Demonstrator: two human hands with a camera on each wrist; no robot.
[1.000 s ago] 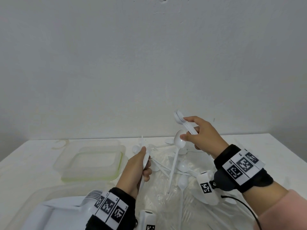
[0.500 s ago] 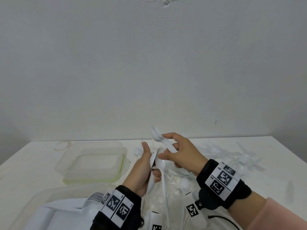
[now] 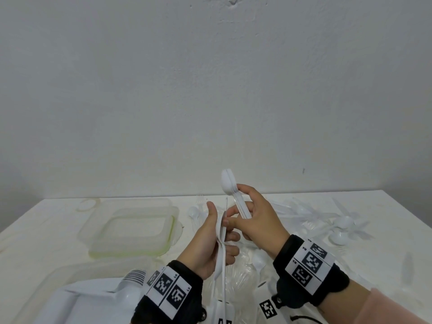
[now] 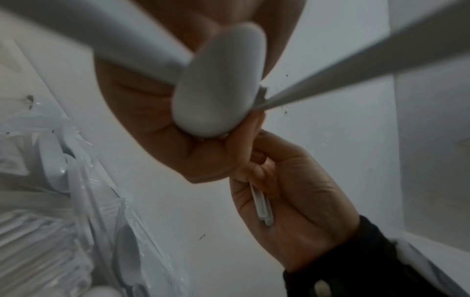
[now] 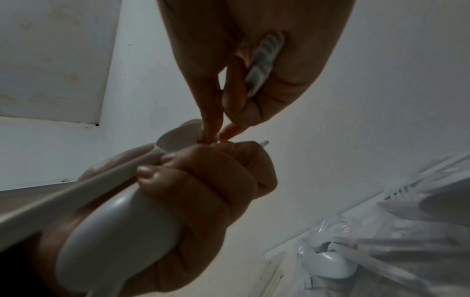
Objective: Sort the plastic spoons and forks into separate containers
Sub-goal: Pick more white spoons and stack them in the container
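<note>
Up above the table [image 3: 46, 232], the left hand [image 3: 208, 244] curls its fingers round a few white plastic spoons [image 3: 221, 253], their handles running down past the wrist and one rounded bowl lying against the palm in the left wrist view. Left of that hand sits a clear container [image 3: 131, 226] with a greenish rim, and nearer the body a second clear container [image 3: 35, 298] holding white cutlery. Touching the left hand from the right, the right hand [image 3: 257, 220] grips a neat stack of spoons [image 3: 233, 195], bowls pointing up, while its thumb and forefinger reach to the left hand's spoons. Beyond and right of it, loose white spoons and forks [image 3: 336, 220] lie scattered on clear plastic wrap.
</note>
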